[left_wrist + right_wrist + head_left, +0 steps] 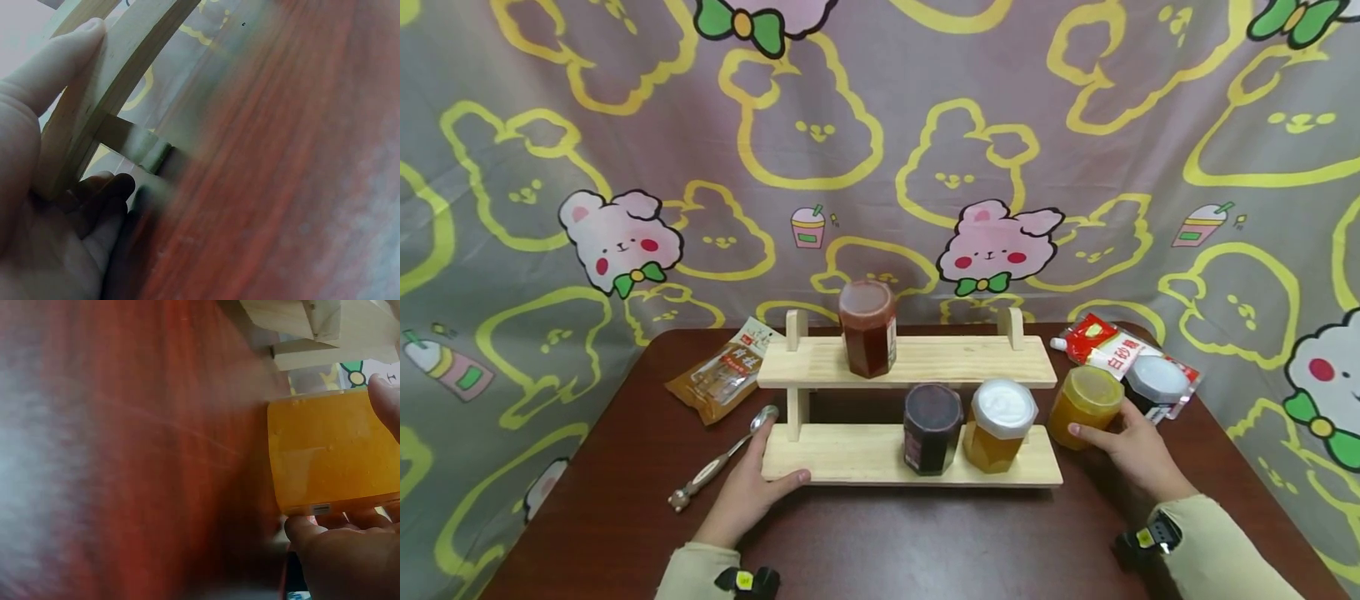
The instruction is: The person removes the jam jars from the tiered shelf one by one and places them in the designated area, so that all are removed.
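My left hand (747, 493) grips the left end of a two-tier wooden rack (842, 452), its thumb lying over the lower board. In the left wrist view the other fingers curl beneath the board (81, 119). Off the rack's right end, my right hand (1138, 450) holds a jar of orange-yellow contents (1075, 417) between thumb and fingers. The right wrist view shows this jar (334, 453) close up, tilted beside the rack. On the lower board stand a dark purple jar (932, 433) and a white-lidded amber jar (996, 433). A dark red jar (868, 329) stands on the upper board.
Behind the right hand lie a red and white pouch (1105, 343) and a dark jar with a white lid (1157, 379). A brown packet (718, 379) and a spoon (715, 467) rest left of the rack. Patterned cloth (880, 125) hangs behind the dark table (925, 542).
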`<act>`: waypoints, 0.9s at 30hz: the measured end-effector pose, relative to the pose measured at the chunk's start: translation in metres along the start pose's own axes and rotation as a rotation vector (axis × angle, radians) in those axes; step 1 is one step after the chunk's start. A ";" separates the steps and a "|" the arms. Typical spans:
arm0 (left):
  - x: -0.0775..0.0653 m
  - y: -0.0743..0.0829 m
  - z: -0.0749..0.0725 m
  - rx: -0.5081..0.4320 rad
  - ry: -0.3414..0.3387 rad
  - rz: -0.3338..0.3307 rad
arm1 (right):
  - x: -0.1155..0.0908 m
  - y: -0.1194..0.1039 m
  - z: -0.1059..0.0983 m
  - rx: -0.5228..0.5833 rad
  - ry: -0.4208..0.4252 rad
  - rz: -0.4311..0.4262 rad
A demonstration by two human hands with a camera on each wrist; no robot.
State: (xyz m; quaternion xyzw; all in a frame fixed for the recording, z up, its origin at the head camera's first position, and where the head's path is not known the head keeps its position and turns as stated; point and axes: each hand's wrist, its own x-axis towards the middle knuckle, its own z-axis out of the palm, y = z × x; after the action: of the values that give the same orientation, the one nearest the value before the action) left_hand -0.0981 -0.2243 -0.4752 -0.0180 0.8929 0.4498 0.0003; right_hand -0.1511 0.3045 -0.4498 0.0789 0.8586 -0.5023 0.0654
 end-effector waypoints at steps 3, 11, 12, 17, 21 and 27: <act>0.000 0.000 -0.001 -0.005 0.000 -0.001 | 0.000 0.001 0.002 0.033 0.002 0.010; 0.001 -0.001 0.000 -0.022 -0.013 0.036 | -0.001 0.015 0.016 0.213 0.098 0.029; 0.002 0.000 0.001 -0.021 -0.014 0.034 | 0.000 0.016 0.018 0.235 0.116 0.027; 0.001 0.000 0.000 -0.012 -0.005 0.017 | 0.004 0.011 0.023 0.270 0.154 0.017; 0.000 0.000 -0.001 -0.016 0.007 0.019 | 0.008 0.008 0.025 0.251 0.161 0.024; -0.001 -0.003 0.000 -0.008 0.009 0.023 | 0.007 0.008 0.026 0.205 0.158 0.027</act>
State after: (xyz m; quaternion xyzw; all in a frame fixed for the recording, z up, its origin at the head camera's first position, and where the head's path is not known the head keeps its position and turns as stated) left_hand -0.0975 -0.2256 -0.4775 -0.0098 0.8912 0.4533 -0.0092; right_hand -0.1556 0.2867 -0.4708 0.1361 0.8041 -0.5786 -0.0041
